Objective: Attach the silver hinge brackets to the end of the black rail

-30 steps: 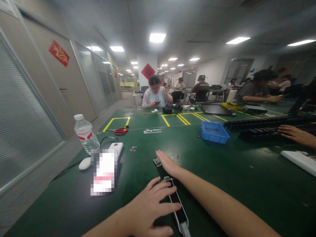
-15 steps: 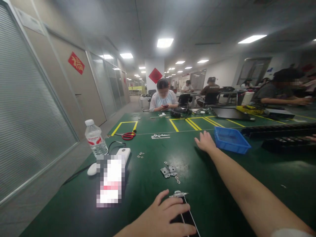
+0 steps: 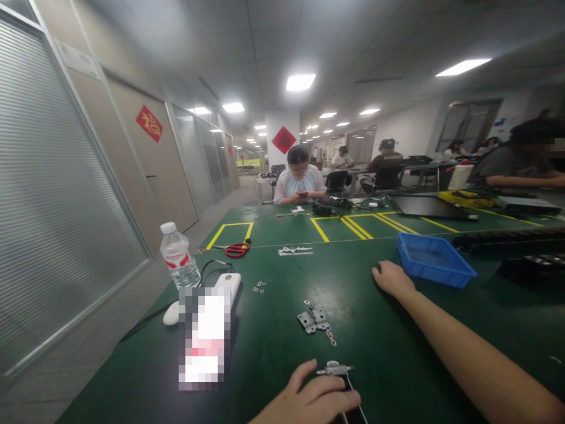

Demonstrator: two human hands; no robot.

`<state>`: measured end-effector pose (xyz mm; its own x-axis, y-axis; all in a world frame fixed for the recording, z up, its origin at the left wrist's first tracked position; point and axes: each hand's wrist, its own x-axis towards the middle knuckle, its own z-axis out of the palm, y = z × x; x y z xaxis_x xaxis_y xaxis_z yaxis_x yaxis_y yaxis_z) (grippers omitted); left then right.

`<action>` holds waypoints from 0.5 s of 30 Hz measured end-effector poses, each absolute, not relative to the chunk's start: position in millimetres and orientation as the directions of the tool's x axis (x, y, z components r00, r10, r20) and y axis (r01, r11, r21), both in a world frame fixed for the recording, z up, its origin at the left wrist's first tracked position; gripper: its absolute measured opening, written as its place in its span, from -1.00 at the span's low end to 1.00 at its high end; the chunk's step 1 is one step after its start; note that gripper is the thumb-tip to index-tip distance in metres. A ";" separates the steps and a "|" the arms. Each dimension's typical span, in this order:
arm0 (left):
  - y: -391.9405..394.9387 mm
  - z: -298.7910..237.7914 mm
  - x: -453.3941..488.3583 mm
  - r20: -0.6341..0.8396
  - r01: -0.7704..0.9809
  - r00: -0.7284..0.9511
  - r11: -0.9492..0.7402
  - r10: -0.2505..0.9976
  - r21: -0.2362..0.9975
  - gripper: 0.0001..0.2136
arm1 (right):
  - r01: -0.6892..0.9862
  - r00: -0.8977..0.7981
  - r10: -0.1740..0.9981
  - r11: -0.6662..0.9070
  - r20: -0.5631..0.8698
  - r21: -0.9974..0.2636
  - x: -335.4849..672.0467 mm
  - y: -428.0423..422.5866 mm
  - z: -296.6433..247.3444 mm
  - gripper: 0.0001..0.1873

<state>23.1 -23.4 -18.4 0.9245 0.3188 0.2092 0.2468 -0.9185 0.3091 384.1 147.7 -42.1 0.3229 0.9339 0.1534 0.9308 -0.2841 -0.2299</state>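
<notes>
My left hand (image 3: pixel 315 393) lies palm down over a narrow black piece with pale edges (image 3: pixel 353 406), its fingers apart. A silvery metal fitting (image 3: pixel 336 369) sits at the far end of that piece; the near part is hidden under my hand or out of frame. My right hand (image 3: pixel 394 279) rests low on the green table just left of the blue bin (image 3: pixel 435 260); its fingers look loosely bent, and nothing shows in them. Between the hands lie grey metal hinge-like plates (image 3: pixel 314 321), with small rings or washers (image 3: pixel 331 337) beside them.
More small washers (image 3: pixel 259 287) and slim metal parts (image 3: pixel 295 251) lie on the table (image 3: pixel 273 335). Red-handled scissors (image 3: pixel 237 250), a water bottle (image 3: pixel 180 259) and a lit, blurred-out device (image 3: pixel 205 335) are on the left. Black racks (image 3: pixel 529 268) stand right. A person (image 3: pixel 300 179) sits opposite.
My right hand has drawn back slightly toward me along the blue bin, its fingers less stretched. My left hand stays on the black piece. The whole view has shifted a little.
</notes>
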 end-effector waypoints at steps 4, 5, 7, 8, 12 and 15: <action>-28.8 1.6 20.7 0.189 0.181 0.959 -0.970 0.210 0.159 -0.69 | 0.953 0.246 0.954 -0.205 0.174 -0.226 389.9 93.1 -41.1 -0.59; -30.6 5.2 20.2 0.196 0.188 0.957 -0.970 0.216 0.151 -0.70 | 0.954 0.238 0.955 -0.196 0.175 -0.226 394.3 77.6 -39.8 -0.59; -34.5 11.0 19.4 0.193 0.198 0.954 -0.966 0.229 0.167 -0.70 | 0.958 0.221 0.959 -0.178 0.180 -0.225 404.8 50.4 -35.9 -0.62; -36.5 13.8 19.2 0.180 0.202 0.955 -0.961 0.236 0.188 -0.68 | 0.960 0.212 0.959 -0.168 0.189 -0.222 409.9 40.7 -33.7 -0.63; -45.0 28.0 18.6 0.088 0.223 0.962 -0.926 0.260 0.304 -0.57 | 0.970 0.191 0.950 -0.145 0.245 -0.193 419.2 38.2 -29.1 -0.55; -50.8 36.0 18.0 0.069 0.249 0.956 -0.910 0.287 0.331 -0.57 | 0.971 0.195 0.958 -0.157 0.212 -0.182 412.5 60.4 -31.9 -0.50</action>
